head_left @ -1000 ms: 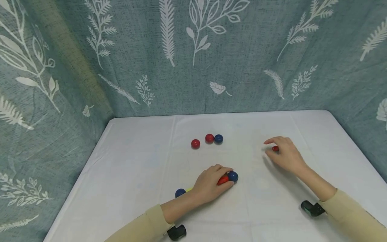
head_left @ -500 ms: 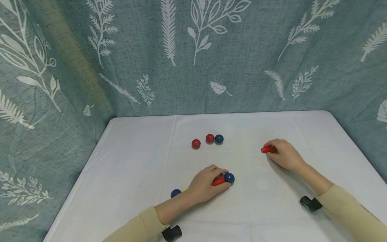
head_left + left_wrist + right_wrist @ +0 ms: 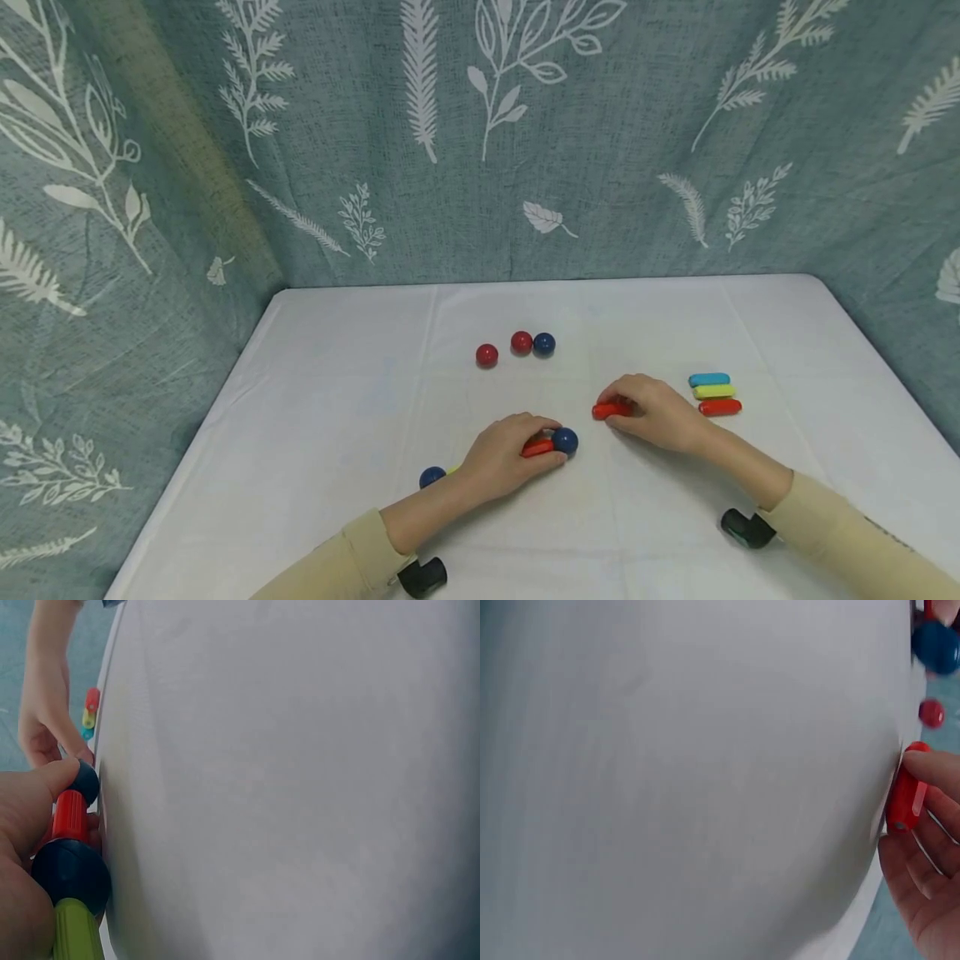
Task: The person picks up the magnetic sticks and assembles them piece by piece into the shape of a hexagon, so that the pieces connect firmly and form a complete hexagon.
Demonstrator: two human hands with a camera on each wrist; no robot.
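Note:
My left hand (image 3: 501, 457) grips a chain of toy rods and balls low over the white table. From its far end, the chain runs blue ball (image 3: 565, 442), red rod (image 3: 69, 815), second blue ball (image 3: 71, 876), yellow-green rod (image 3: 76, 930). Another blue ball (image 3: 432, 477) shows left of my wrist, beside a bit of yellow; the forearm partly hides both. Between thumb and fingers, my right hand (image 3: 660, 414) pinches a loose red rod (image 3: 908, 787). Its free end points left, a short gap from the chain's end ball.
Farther back on the table (image 3: 337, 375) sit a red ball (image 3: 487, 356) and, side by side, another red ball (image 3: 521, 342) and a blue ball (image 3: 544, 344). Beyond my right wrist lie a blue rod (image 3: 709, 379), a yellow rod (image 3: 714, 391) and a red rod (image 3: 720, 407).
My right hand took hold of the red rod at the right and carried it left and nearer, uncovering three other rods. The left hand, with its chain, shifted slightly left.

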